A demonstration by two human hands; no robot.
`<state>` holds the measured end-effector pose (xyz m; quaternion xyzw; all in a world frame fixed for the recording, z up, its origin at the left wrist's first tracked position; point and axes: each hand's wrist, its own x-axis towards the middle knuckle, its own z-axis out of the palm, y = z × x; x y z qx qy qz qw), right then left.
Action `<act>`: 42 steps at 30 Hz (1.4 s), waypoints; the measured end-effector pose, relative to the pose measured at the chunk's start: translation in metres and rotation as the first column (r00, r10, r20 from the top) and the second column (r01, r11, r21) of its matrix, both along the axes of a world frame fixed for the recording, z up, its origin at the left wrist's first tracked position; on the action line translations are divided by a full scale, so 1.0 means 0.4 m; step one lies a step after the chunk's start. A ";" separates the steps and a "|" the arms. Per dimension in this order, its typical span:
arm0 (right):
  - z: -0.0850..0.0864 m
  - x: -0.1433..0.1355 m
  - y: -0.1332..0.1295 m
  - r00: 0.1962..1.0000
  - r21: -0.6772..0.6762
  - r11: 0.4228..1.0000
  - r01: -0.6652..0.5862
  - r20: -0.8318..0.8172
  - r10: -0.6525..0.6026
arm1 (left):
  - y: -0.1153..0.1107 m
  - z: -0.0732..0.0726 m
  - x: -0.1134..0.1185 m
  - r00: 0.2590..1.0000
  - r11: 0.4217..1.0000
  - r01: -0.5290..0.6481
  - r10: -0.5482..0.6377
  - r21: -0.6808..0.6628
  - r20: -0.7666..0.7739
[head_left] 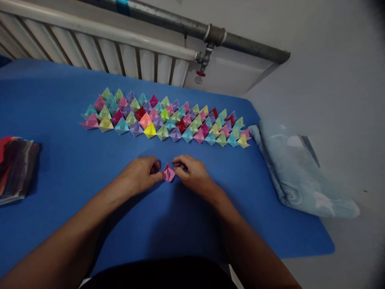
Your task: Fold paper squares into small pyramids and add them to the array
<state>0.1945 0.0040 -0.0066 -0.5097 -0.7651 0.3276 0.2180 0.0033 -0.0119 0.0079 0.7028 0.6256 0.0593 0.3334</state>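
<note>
A small pink folded paper boat (169,173) is held between my two hands over the blue table. My left hand (142,171) pinches its left corner between thumb and curled fingers. On the other side, my right hand (191,171) grips the right corner in the same way. Beyond my hands stand several rows of small folded paper boats (162,133) in pink, green, blue, purple, yellow and red, packed close together.
Stacked coloured paper (19,168) lies at the left of the blue table (66,160). A folded light-blue blanket (300,176) rests at the right edge by the wall. Behind the table are a white radiator (129,60) and a metal pipe (246,43) with a red-handled valve.
</note>
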 end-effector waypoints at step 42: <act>-0.008 -0.044 -0.003 0.955 0.062 0.998 -0.014 0.298 -0.005 | -0.004 -0.030 0.058 0.988 0.987 0.041 -0.017 0.158 -0.151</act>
